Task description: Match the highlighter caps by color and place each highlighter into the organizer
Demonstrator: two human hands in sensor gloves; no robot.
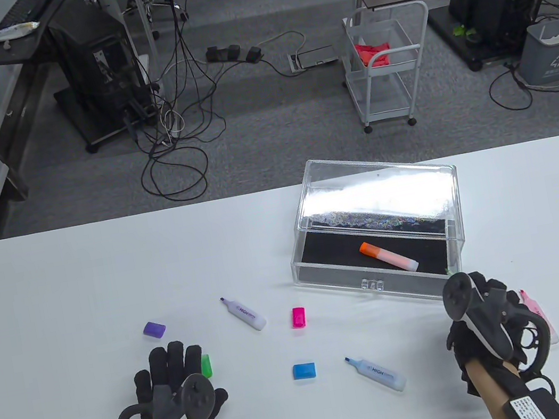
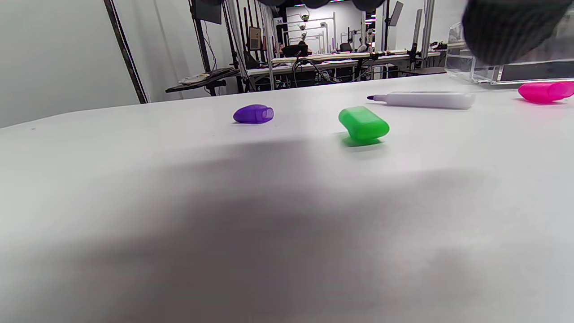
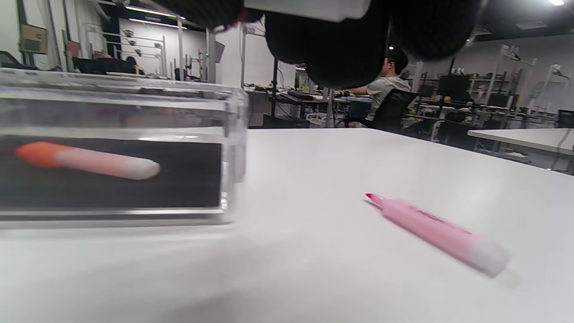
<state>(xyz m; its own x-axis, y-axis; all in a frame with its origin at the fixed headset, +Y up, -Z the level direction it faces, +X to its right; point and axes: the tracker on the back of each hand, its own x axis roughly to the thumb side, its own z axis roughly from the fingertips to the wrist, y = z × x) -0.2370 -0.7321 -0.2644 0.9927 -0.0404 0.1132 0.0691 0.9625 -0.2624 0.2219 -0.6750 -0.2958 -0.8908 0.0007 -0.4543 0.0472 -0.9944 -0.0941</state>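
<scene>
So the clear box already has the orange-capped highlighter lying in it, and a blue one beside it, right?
Not quite. The clear box holds only the orange-capped highlighter. The blue highlighter lies uncapped on the table, outside the box, as the table view shows.

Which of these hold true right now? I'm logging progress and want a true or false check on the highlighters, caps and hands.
1. An orange-capped highlighter lies inside the clear organizer. True.
2. The purple highlighter on the table has its cap on. False: its tip is bare, and the purple cap lies apart from it.
3. The left hand grips the blue cap. False: the blue cap lies alone on the table.
4. A pink highlighter lies uncapped near the right hand. True.
5. The green cap lies on the table by the left hand's fingers. True.
</scene>
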